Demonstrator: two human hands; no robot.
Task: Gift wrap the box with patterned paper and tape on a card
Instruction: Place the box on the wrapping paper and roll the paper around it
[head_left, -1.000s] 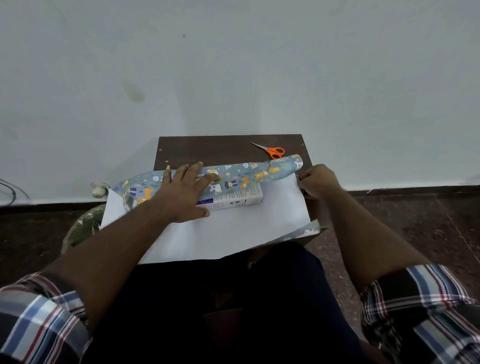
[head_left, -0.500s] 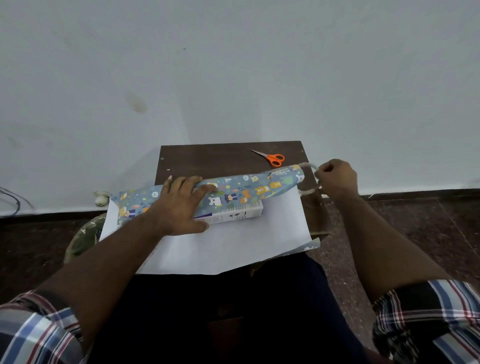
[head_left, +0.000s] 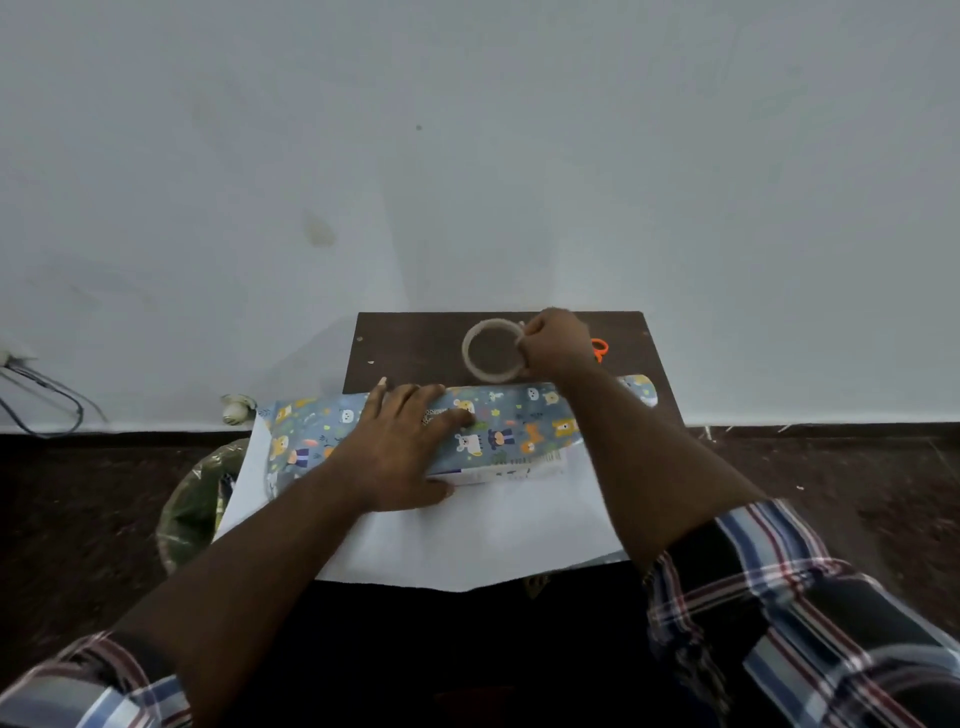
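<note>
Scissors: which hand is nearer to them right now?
Right. The right hand, gripping the tape roll, partly covers the orange scissors; the left hand presses the wrapping paper, nearer the person.

A small dark wooden table stands against a plain pale wall, on a dark speckled floor

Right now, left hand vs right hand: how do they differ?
The left hand lies flat, fingers spread, pressing the patterned paper down over the box. The right hand is closed in a grip on the tape roll, beyond the paper over the bare table. Both reach out from plaid sleeves.
</note>
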